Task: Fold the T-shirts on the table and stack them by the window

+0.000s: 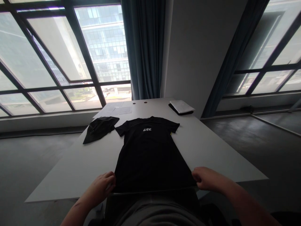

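Note:
A black T-shirt (150,150) with small white lettering on the chest lies flat on the white table (207,147), collar away from me and hem toward me. My left hand (103,185) pinches the hem's left corner at the near table edge. At the hem's right corner, my right hand (205,178) is closed on the cloth. Both sleeves are spread out to the sides.
A second black garment (100,128) lies crumpled at the far left of the table. Sheets of paper (117,110) rest beyond it, and a dark folder with a white sheet (181,107) sits at the far right corner. Large windows and blue curtains stand behind.

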